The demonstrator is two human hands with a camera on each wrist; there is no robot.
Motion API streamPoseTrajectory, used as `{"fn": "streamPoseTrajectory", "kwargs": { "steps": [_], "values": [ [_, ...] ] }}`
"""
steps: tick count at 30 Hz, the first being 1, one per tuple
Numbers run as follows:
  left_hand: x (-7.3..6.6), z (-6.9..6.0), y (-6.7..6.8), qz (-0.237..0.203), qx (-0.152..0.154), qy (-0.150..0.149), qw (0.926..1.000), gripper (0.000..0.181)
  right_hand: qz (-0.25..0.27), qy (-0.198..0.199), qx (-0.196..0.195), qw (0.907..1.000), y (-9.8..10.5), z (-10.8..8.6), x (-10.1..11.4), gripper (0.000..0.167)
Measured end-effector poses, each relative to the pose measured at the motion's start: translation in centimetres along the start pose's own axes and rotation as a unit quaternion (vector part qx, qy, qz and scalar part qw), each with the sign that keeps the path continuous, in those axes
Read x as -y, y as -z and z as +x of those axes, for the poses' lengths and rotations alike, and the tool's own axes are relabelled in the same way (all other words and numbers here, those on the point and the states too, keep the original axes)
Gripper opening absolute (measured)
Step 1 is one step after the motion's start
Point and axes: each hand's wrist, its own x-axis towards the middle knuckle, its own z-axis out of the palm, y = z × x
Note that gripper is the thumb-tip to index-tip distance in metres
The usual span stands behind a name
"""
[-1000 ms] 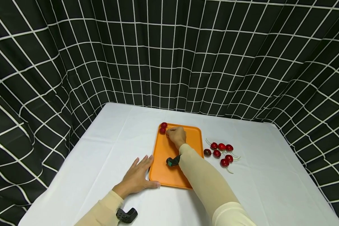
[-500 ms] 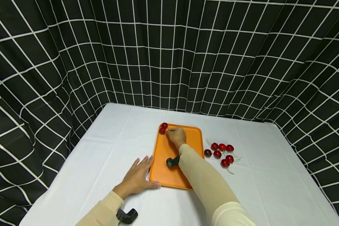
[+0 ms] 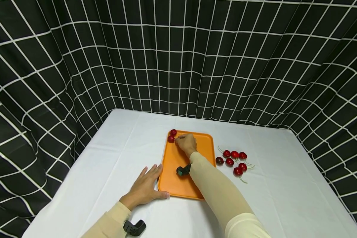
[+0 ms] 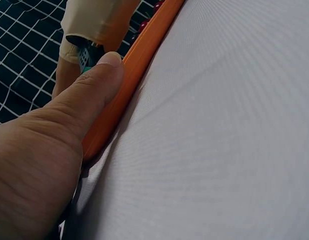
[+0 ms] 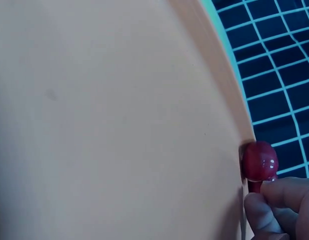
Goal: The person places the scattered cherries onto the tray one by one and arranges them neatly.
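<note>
Two red cherries sit in the far left corner of the orange tray (image 3: 174, 181), the far cherry (image 3: 173, 132) and the near cherry (image 3: 171, 139) close together. My right hand (image 3: 186, 143) reaches over the tray and pinches beside the near cherry, apparently by its stem, which the fingers hide. In the right wrist view, one glossy cherry (image 5: 260, 161) is just beyond the fingertips, with another mostly covered behind them. My left hand (image 3: 144, 190) lies spread at the tray's near left corner, its thumb (image 4: 97, 85) along the near rim and fingertips at the left side.
Several cherries with stems lie on the white cloth right of the tray, among them a dark cherry (image 3: 219, 161) close to its edge and a red cherry (image 3: 237, 171) nearer me. A black curtain (image 3: 184, 66) with white grid lines surrounds the table (image 3: 131, 138).
The near cherry in the tray has shifted slightly toward me, leaving the two a little further apart. Both hands have stayed almost still.
</note>
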Motion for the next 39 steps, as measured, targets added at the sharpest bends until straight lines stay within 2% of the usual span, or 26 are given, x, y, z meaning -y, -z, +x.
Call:
{"fn": "streamPoseTrajectory", "kwargs": {
  "steps": [7, 13, 17, 21, 23, 26, 32, 36, 39],
  "values": [
    [0.1, 0.1, -0.1, 0.0, -0.008, -0.001, 1.0, 0.117, 0.001, 0.005, 0.005, 1.0, 0.2, -0.2, 0.1, 0.021],
    [0.0, -0.2, -0.3, -0.006, -0.003, 0.003, 1.0, 0.118, 0.001, 0.012, 0.014, 0.9998, 0.4, -0.4, -0.4, 0.025],
    [-0.1, -0.2, -0.3, -0.003, 0.003, 0.007, 1.0, 0.119, 0.003, 0.012, 0.027, 0.9996, 0.9, -0.7, -0.5, 0.033],
    [-0.1, -0.2, -0.1, 0.001, 0.005, 0.009, 0.9999, 0.118, 0.031, 0.004, 0.04, 0.9987, 2.3, -1.0, -0.5, 0.044],
    [-0.1, -0.1, -0.1, 0.001, 0.005, 0.009, 0.9999, 0.118, 0.05, 0.008, 0.042, 0.9978, 3.4, -1.1, -0.5, 0.046],
    [-0.1, -0.1, -0.1, -0.007, 0.003, 0.01, 0.9999, 0.116, 0.064, 0.039, 0.036, 0.9965, 5.6, -1.2, -0.8, 0.046],
    [-0.2, -0.5, -0.5, -0.024, 0.013, 0.014, 0.9995, 0.115, 0.123, 0.093, 0.023, 0.9877, 11.5, -2.5, -2.8, 0.03],
    [-0.1, -0.4, -0.3, -0.017, 0.005, 0.01, 0.9998, 0.114, 0.148, 0.119, -0.01, 0.9817, 16.2, -3.3, -4.3, 0.027],
    [-0.1, -0.2, 0.0, -0.014, 0.0, 0.006, 0.9999, 0.114, 0.155, 0.109, -0.041, 0.981, 19.7, -4.0, -5.8, 0.03]
  ]
}}
